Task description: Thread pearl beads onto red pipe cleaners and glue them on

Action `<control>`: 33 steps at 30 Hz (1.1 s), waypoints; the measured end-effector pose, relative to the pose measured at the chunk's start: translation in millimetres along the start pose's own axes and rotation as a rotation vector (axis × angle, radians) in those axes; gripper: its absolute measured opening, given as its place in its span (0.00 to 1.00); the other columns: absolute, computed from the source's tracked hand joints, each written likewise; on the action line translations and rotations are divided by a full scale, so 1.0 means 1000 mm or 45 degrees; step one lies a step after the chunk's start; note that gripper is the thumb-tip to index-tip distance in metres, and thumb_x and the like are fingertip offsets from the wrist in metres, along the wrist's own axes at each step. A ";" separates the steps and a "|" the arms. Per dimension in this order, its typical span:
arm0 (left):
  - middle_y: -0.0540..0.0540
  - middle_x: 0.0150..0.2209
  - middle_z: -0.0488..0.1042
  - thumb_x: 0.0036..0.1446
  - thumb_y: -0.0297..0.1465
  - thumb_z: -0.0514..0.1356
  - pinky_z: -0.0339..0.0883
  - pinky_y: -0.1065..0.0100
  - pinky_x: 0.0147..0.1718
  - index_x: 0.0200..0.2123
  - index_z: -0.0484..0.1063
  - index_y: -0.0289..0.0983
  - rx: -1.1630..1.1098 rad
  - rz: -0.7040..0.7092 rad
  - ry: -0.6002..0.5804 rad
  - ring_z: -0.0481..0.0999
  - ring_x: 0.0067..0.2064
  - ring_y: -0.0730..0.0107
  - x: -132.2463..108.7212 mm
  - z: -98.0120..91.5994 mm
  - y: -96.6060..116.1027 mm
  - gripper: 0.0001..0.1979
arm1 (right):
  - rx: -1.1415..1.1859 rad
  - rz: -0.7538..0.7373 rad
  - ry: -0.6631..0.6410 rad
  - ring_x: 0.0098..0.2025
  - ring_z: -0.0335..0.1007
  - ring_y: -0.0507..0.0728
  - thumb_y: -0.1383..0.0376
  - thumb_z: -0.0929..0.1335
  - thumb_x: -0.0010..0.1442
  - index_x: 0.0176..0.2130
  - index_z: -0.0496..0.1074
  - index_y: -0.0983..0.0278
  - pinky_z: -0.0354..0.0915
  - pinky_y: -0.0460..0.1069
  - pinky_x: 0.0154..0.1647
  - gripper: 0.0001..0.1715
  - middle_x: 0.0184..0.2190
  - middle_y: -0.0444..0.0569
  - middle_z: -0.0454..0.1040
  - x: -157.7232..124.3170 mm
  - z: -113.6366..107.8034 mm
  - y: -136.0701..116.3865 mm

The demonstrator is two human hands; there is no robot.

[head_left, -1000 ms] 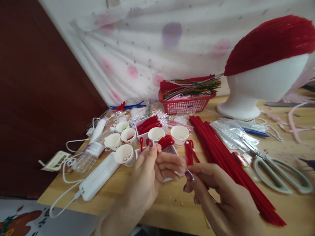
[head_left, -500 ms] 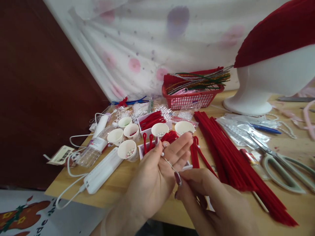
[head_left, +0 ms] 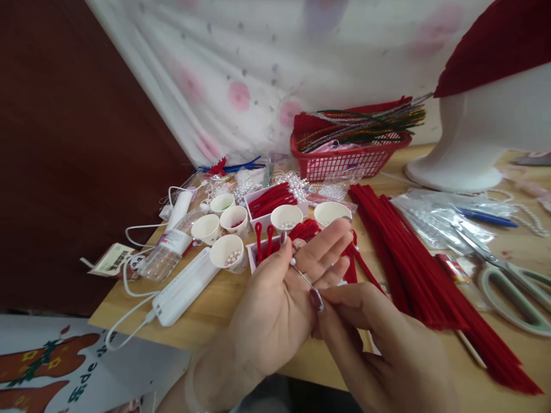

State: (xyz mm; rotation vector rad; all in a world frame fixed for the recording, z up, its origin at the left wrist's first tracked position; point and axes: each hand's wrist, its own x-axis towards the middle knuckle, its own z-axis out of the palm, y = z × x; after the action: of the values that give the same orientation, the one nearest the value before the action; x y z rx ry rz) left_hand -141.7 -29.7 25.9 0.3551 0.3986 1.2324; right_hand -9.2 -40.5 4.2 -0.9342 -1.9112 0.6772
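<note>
The person's left hand is turned palm up above the pale wooden table, three fingers stretched out, its thumb and index fingertip close together; whether they pinch anything, I cannot tell. The right hand has thumb and index finger closed on a thin, straight, metallic-looking wire, which slants across the left palm, and a small round white pearl bead sits at the wire's far end, just below the left thumb tip. Left of the left hand stands a white paper cup holding pink and white beads, with a long white power strip beside it. Right of the hands lie a long bundle of fuzzy red stems and scissors with pale grey-green handles; behind is a red plastic mesh basket
</note>
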 end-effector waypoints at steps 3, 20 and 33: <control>0.48 0.60 0.76 0.75 0.37 0.40 0.54 0.63 0.68 0.48 0.81 0.35 0.015 0.009 0.006 0.62 0.69 0.64 0.001 0.000 0.000 0.28 | 0.026 0.025 0.029 0.18 0.72 0.50 0.70 0.64 0.66 0.40 0.63 0.55 0.63 0.42 0.20 0.08 0.23 0.36 0.74 -0.001 0.001 -0.001; 0.42 0.32 0.80 0.72 0.22 0.45 0.74 0.73 0.33 0.31 0.75 0.30 -0.101 0.037 0.593 0.81 0.31 0.74 0.010 0.013 0.003 0.22 | 0.617 0.223 0.076 0.22 0.68 0.48 0.65 0.60 0.74 0.45 0.65 0.52 0.65 0.37 0.23 0.07 0.23 0.37 0.69 -0.007 0.012 0.019; 0.54 0.28 0.67 0.55 0.30 0.71 0.65 0.77 0.24 0.34 0.83 0.44 1.047 0.293 0.096 0.71 0.25 0.80 -0.013 -0.004 0.000 0.03 | 1.078 0.297 0.062 0.26 0.71 0.48 0.63 0.66 0.71 0.42 0.71 0.54 0.68 0.40 0.27 0.04 0.29 0.40 0.71 -0.009 0.006 0.025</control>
State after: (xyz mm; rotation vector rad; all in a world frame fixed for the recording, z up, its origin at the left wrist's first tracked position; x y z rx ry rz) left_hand -147.9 -42.2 23.6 1.0807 0.9504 1.2621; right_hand -3.3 -34.4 -21.5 -0.6026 -1.2642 1.4333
